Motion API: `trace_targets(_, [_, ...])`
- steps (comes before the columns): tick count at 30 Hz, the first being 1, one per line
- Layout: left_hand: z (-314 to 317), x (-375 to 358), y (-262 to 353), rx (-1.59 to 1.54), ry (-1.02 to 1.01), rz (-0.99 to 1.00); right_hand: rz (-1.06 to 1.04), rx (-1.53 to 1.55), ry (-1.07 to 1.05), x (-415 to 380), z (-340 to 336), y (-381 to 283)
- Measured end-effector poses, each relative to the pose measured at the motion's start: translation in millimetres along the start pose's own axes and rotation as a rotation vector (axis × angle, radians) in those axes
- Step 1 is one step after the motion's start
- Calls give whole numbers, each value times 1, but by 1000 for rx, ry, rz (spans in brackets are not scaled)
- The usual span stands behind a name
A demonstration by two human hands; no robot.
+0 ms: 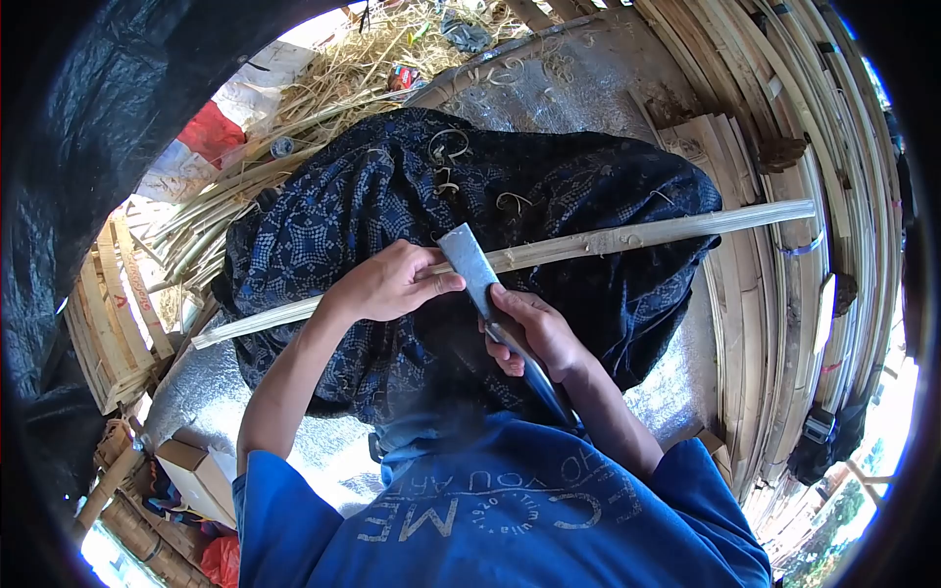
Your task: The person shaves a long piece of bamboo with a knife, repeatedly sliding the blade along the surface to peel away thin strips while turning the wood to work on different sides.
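Observation:
A long pale bamboo strip (608, 241) lies crosswise over my lap, above a dark blue patterned cloth (304, 220). My left hand (397, 282) grips the strip left of its middle, thumb pointing right. In my right hand (529, 328) is a knife with a broad grey blade (469, 257). Its blade crosses the strip just right of my left fingers, and its long handle runs down toward my body. Whether the edge bites into the strip cannot be seen. Thin curled shavings (449, 147) rest on the cloth.
Stacked bamboo strips (784, 323) line the right side. At the back left lies a heap of shavings and thin strips (363, 59), near a red bag (211, 134). A cardboard box (196, 470) stands at lower left. Silvery sheeting (549, 93) covers the floor.

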State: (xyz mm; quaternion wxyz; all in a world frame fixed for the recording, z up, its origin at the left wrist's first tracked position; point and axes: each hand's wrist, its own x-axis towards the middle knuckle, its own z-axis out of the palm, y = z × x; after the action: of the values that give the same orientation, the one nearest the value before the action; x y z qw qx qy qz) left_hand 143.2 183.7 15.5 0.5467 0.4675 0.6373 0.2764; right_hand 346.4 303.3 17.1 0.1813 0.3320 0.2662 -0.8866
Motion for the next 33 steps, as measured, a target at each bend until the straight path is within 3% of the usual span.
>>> trace_targets(5, [12,4,1,46,172,89,-27,55,31,-2,0,0])
trace_targets(11, [25,12,3,77,223,29,-47,85,-3,-7,-11,3])
trace_targets(23, [32,23,4,29,169,-38,-137,-7,188,-21,1,1])
trace_targets(33, [36,30,-1,-32,134,-29,-175,-31,181,-21,-4,4])
